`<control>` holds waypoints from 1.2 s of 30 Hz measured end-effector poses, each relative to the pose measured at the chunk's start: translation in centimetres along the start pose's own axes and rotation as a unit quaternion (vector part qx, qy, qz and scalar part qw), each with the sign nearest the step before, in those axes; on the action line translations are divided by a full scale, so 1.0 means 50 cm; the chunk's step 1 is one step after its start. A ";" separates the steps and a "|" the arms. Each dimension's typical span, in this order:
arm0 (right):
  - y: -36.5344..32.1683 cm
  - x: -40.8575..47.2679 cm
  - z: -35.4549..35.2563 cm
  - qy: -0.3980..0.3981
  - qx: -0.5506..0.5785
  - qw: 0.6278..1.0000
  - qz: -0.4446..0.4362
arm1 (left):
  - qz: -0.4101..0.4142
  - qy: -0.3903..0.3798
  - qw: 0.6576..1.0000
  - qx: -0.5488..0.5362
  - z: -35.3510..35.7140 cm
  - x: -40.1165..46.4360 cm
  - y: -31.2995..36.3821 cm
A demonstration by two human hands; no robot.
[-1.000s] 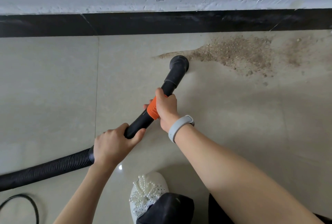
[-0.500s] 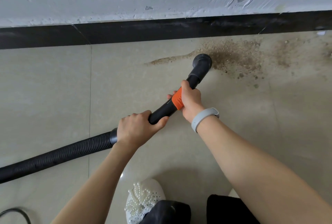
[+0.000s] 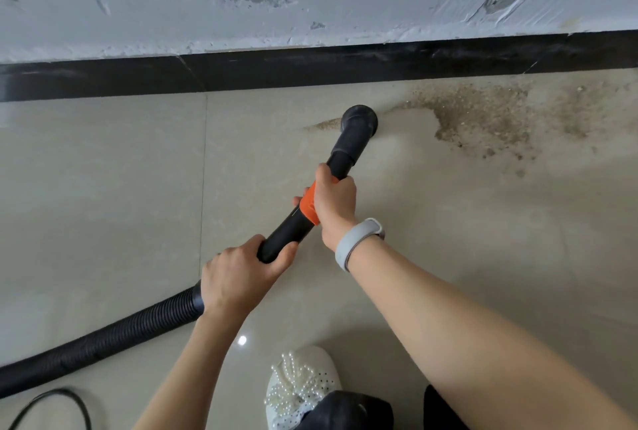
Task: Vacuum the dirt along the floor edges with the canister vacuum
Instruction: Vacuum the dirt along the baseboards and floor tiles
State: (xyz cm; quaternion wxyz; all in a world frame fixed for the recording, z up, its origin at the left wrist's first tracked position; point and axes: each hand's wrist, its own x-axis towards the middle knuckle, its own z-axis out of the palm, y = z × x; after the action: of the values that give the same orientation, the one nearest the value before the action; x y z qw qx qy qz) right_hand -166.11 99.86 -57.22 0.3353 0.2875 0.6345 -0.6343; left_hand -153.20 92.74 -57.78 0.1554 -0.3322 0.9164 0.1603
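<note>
We gripped the wand (image 3: 293, 226) with both hands, left hand (image 3: 238, 277) behind for push, right hand (image 3: 333, 203) forward to steer the nozzle (image 3: 359, 122) onto dirt (image 3: 483, 115) beside the floor's wall edge.

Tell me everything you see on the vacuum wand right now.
The vacuum wand is a black rigid tube with an orange collar, plastic by its look, slanting toward the baseboard. Its round nozzle is down at the tile beside the dirt. The right hand grips the collar, the left hand the rear, where the ribbed hose joins.
</note>
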 end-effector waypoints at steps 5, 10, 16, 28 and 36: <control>0.045 -0.025 0.084 -0.058 -0.065 0.996 -0.001 | -0.068 0.051 0.995 -0.048 0.006 -0.036 -0.081; 0.063 -0.024 0.142 -0.077 -0.117 0.990 0.001 | -0.087 0.063 0.992 -0.065 0.000 -0.032 -0.123; 0.071 -0.004 0.137 -0.064 -0.138 0.988 0.022 | -0.071 0.023 0.995 -0.060 0.003 -0.013 -0.125; -0.002 0.048 0.043 -0.005 -0.012 0.999 0.033 | 0.000 -0.017 1.000 -0.025 -0.001 0.051 -0.021; -0.070 0.082 -0.036 0.027 0.035 0.999 0.030 | 0.054 -0.036 0.998 0.012 -0.010 0.099 0.076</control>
State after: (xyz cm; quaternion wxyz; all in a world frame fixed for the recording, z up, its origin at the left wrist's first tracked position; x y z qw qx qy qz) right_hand -171.47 101.31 -58.36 0.3266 0.3351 0.6122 -0.6374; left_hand -159.41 92.54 -58.52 0.1838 -0.2738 0.9288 0.1690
